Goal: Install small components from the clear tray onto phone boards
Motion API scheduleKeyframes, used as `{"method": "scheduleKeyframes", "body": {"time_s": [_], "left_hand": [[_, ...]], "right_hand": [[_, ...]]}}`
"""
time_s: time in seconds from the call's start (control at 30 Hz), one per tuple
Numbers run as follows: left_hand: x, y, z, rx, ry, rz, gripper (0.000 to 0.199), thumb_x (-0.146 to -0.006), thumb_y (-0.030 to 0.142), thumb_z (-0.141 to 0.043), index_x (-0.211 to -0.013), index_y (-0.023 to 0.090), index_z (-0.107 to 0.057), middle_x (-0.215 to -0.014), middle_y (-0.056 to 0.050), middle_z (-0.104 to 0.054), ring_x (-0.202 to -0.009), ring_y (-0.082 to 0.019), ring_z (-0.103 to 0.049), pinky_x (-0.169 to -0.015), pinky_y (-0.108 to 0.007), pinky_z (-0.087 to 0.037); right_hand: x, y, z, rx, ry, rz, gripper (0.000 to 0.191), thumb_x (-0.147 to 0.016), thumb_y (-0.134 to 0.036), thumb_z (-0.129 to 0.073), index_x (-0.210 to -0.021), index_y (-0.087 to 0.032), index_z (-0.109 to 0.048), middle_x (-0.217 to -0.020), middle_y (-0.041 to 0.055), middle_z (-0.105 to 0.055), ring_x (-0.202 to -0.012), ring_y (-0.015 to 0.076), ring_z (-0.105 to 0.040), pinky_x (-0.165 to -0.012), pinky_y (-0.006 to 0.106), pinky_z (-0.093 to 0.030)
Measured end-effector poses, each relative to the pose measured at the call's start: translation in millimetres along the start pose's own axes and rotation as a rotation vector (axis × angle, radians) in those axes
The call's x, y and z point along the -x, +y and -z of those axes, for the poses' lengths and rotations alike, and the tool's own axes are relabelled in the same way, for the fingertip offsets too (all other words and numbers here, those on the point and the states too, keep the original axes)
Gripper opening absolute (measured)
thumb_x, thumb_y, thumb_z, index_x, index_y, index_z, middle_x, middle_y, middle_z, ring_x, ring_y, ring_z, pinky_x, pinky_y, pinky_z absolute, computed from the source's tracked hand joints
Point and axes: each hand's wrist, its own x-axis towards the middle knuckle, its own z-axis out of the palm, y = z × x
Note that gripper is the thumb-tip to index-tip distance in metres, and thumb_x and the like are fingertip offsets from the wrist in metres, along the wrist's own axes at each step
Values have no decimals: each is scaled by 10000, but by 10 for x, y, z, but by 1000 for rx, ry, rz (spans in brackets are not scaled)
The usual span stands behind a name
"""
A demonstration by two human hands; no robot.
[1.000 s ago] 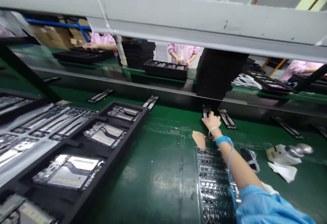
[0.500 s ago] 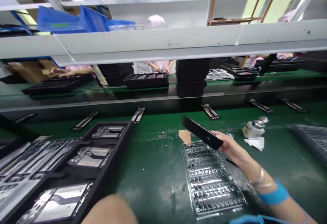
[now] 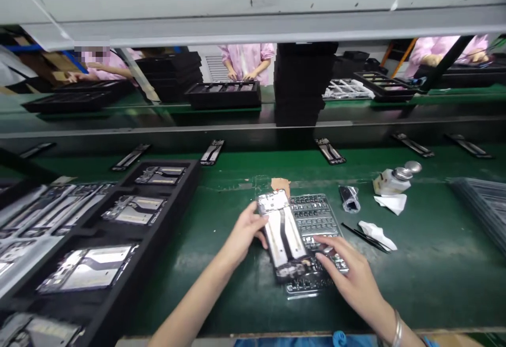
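My left hand point(image 3: 245, 231) grips an opened phone point(image 3: 285, 233) by its left edge, thumb on the face and fingers beneath. The phone is tilted, its inside facing up, with silvery panels and a dark ribbon cable down the middle. Under it lies a clear plastic tray point(image 3: 302, 296) with rows of small dark parts, partly hidden by the phone. Close to the phone's lower right corner is my right hand point(image 3: 351, 265), over the tray. Its thumb and forefinger are apart; I see nothing held between them.
Left stands a black tray point(image 3: 174, 231) of opened phones. On the right are dark tweezers point(image 3: 361, 236), a white tissue point(image 3: 377, 234), a small wrapped roll point(image 3: 350, 199) and a pump bottle point(image 3: 391, 181). More phones point(image 3: 330, 152) line the back ledge. Co-workers point(image 3: 247, 59) sit opposite.
The phone has come nearer and turned its inside upward. It was in my right hand; now my left holds it. My right hand has moved down over the tray. The view has tilted downward.
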Motion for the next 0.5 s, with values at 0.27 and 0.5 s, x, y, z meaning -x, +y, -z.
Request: {"method": "scheduleKeyframes", "body": {"time_s": [0.27, 0.5], "left_hand": [[111, -157, 695, -255, 127, 130, 459, -679, 425, -669, -975, 167, -433, -507, 40, -576, -350, -115, -506, -326, -175, -312], [250, 58, 478, -770, 347, -124, 115, -770, 305, -606, -719, 202, -604, -522, 35, -545, -492, -123, -490, -490, -221, -316]], "right_hand": [[-214, 6, -313, 452, -178, 203, 182, -862, -177, -487, -730, -195, -611, -688, 41, -647, -684, 190, -608, -584, 284, -438], [-226, -65, -491, 687, -194, 262, 220, -766, -10, -511, -624, -168, -566, -611, 79, -619, -626, 223, -574, -469, 303, -327]]}}
